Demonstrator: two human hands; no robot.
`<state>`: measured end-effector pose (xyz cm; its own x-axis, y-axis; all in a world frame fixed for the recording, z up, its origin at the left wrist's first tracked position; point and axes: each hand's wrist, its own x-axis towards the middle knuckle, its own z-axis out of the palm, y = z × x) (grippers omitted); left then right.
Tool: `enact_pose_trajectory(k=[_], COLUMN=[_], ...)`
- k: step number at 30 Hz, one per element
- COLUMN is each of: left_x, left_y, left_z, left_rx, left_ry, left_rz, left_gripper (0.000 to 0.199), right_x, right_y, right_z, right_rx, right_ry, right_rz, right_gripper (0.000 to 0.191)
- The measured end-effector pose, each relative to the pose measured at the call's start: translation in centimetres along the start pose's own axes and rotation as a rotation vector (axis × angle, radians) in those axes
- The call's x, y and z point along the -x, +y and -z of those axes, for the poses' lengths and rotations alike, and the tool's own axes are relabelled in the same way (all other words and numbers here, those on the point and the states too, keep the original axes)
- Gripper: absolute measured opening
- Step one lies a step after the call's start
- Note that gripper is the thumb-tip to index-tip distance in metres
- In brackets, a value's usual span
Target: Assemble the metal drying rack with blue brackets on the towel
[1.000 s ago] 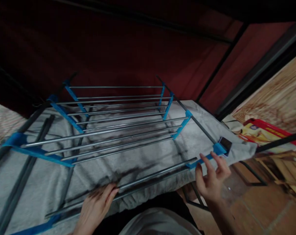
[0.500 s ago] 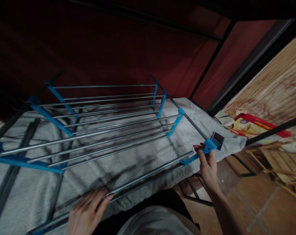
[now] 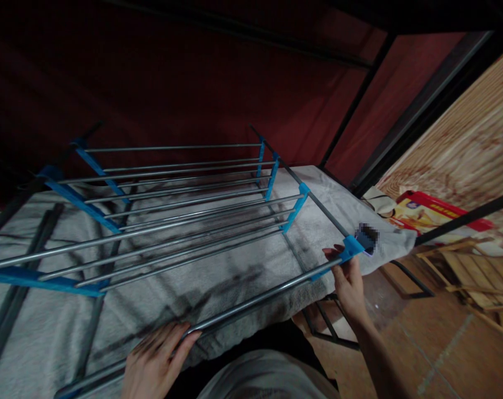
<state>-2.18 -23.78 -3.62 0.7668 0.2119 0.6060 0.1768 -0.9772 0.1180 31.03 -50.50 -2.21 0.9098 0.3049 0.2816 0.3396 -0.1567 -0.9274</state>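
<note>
A rack of metal rods (image 3: 184, 223) and blue plastic brackets (image 3: 293, 213) lies on a grey cloth. My left hand (image 3: 162, 352), at the bottom centre-left, is closed round a long metal rod (image 3: 251, 302) near the front edge. That rod's right end meets the front right blue bracket (image 3: 351, 247). Around this bracket my right hand (image 3: 347, 274) is closed, thumb below and fingers behind it. Another rod runs just beneath the long one, partly hidden by it.
A phone (image 3: 366, 239) lies on the grey cloth (image 3: 318, 205) beside the front right bracket. Farther right are a red and yellow package (image 3: 434, 212), a wooden folding item (image 3: 476, 277) and dark metal bars. A dark red panel (image 3: 172, 83) stands behind the rack.
The long rod has moved right and up, and its right end now meets the front bracket instead of stopping short of it. My left hand has shifted right with it.
</note>
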Motion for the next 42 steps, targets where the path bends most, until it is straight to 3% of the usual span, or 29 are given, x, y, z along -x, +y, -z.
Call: enact_pose_trajectory(k=[5,15,28,33,42], left_x=[-0.1,-0.3,0.1,-0.9,1.6], left_y=[-0.2,-0.1,0.2,0.4,-0.3], left_z=[0.5,1.0,1.1,1.3,0.9], left_rx=[0.018,0.021,0.022,-0.030,-0.030], left_ry=[-0.019,-0.008,0.000,0.015,-0.039], left_rz=[-0.097,-0.058,-0.039,-0.107,-0.051], left_gripper=[0.035,0.035,0.032,0.035,0.034], right_x=[0.0,-0.1,-0.1,-0.2,-0.2], right_y=[-0.6,0.0,-0.2,-0.4,-0.2], right_z=[0.0,-0.3,-0.1,-0.1,-0.3], right_rx=[-0.005,-0.041,0.001,0.011,0.016], right_ry=[-0.008,0.024,0.002,0.014,0.036], right_rz=[0.014,-0.008,0.030,0.038,0.017], right_gripper=[0.042,0.046,0.036,0.033,0.034])
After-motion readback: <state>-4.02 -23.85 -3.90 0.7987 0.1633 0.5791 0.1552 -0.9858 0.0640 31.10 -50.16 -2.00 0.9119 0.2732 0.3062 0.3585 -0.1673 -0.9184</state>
